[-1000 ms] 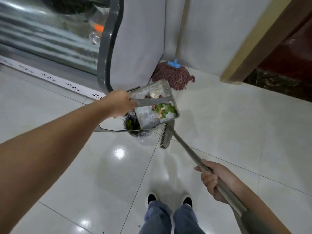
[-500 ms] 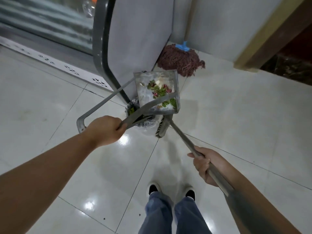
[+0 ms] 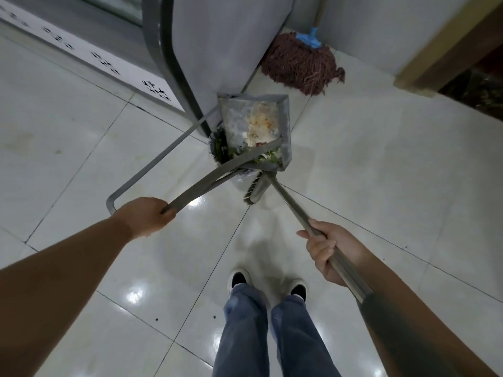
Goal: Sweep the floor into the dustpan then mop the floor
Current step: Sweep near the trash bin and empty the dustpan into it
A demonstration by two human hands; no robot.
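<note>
A metal dustpan (image 3: 234, 121) hangs tilted over a small bin (image 3: 217, 144), with food scraps and green leaves sliding toward its lower edge. My left hand (image 3: 148, 217) grips the dustpan's long metal loop handle. My right hand (image 3: 325, 247) grips the broom's metal pole, and the broom head (image 3: 254, 190) rests on the floor just below the dustpan. A reddish-brown string mop (image 3: 300, 68) with a blue collar leans in the corner against the wall behind.
A grey cabinet or appliance (image 3: 217, 42) with a dark rounded frame stands right behind the bin. A white strip with black marks (image 3: 103, 62) runs along its base on the left. My feet (image 3: 268, 284) stand on glossy white tiles. A brown door frame (image 3: 446, 50) is at right.
My left hand pulled back toward me and slid down the handle. The dustpan tipped up more steeply, and the scraps slid to its lower edge over the bin.
</note>
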